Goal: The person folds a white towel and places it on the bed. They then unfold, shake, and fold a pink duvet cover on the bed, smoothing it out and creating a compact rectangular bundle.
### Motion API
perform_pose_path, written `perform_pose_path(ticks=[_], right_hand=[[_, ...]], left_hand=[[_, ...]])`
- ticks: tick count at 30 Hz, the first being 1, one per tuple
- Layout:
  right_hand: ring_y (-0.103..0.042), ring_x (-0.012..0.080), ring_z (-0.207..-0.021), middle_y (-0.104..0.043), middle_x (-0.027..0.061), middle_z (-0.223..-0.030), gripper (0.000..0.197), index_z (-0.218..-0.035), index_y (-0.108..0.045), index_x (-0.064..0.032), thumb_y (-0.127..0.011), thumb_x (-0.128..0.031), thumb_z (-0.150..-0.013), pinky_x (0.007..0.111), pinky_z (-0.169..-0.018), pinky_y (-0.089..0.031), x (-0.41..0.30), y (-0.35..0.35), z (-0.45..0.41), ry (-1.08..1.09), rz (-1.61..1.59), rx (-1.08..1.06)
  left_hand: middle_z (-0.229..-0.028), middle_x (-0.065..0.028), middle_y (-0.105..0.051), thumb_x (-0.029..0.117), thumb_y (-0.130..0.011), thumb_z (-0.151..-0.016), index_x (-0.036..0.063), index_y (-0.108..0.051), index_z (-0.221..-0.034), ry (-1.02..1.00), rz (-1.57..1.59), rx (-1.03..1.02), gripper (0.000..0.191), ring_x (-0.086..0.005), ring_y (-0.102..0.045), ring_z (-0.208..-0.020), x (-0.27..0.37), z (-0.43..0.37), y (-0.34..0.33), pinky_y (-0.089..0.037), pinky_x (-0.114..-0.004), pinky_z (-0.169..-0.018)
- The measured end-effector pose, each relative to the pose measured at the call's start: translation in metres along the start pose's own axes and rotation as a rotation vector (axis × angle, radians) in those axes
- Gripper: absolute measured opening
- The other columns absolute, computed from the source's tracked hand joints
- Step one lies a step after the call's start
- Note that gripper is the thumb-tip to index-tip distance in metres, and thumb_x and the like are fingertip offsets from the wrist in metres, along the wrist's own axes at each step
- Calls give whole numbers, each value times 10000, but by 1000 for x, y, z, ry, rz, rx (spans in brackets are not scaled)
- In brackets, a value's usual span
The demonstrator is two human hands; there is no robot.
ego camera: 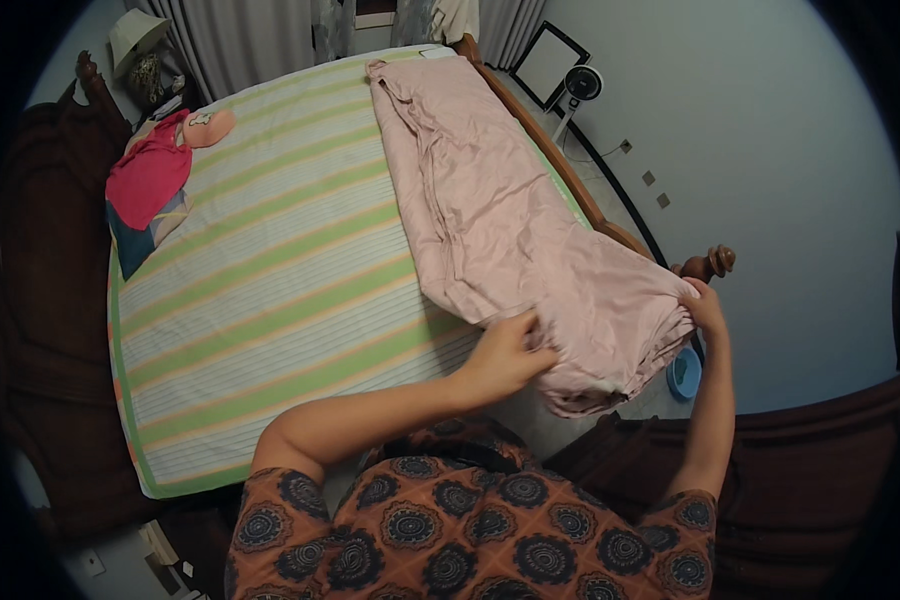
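A pink quilt (pixel 487 180), folded into a long strip, lies along the foot side of a bed with a green-and-white striped sheet (pixel 270 300). Its near end is lifted off the mattress toward me and bunched in layers. My left hand (pixel 506 356) grips the quilt's near left edge, fingers curled into the cloth. My right hand (pixel 705 307) pinches the quilt's right corner, close to the turned wooden bedpost. Part of the fingers of both hands is hidden by the fabric.
A wooden footboard (pixel 555 150) runs along the quilt's right side to a bedpost knob (pixel 720 260). Pillows under a red cloth (pixel 150 176) and a pink cap (pixel 208 127) lie by the dark headboard (pixel 37 322). Beyond stand a fan (pixel 583 82) and a lamp (pixel 136 34); a blue basin (pixel 684 375) sits on the floor.
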State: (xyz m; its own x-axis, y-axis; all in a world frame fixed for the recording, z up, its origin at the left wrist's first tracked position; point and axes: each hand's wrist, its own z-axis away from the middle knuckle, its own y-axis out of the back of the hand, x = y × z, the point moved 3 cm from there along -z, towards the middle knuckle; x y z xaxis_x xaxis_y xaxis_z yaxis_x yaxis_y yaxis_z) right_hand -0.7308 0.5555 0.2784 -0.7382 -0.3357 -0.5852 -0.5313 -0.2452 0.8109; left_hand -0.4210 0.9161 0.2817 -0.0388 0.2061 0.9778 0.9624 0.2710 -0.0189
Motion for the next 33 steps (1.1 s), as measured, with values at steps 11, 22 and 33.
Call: perform_pose_path(ticks=[11, 22, 33], right_hand=[[-374, 241, -1320, -408, 155, -1404, 1022, -1467, -201, 8, -796, -316, -702, 330, -1087, -271, -188, -54, 155, 425, -514, -525], [-597, 122, -732, -644, 58, -779, 271, -1029, -622, 41, -594, -133, -824, 273, -674, -476, -115, -87, 216, 185, -297, 315], [-590, 145, -858, -644, 49, -903, 295, -1130, -586, -13, -618, -150, -871, 296, -813, -480, -20, -101, 296, -21, -133, 322]], left_hand=[[-729, -145, -605, 153, -642, -742, -41, -573, -918, -35, 187, 65, 271, -199, -588, -674, 19, -66, -77, -476, -345, -651], [-805, -112, -625, 179, -597, -859, -9, -612, -941, -171, 37, -205, 206, -185, -591, -740, -28, -88, -59, -468, -308, -702], [-1185, -241, -558, 250, -623, -849, -71, -441, -1297, 926, -181, 556, 580, -331, -596, -998, -395, -148, 93, -523, -408, -809]])
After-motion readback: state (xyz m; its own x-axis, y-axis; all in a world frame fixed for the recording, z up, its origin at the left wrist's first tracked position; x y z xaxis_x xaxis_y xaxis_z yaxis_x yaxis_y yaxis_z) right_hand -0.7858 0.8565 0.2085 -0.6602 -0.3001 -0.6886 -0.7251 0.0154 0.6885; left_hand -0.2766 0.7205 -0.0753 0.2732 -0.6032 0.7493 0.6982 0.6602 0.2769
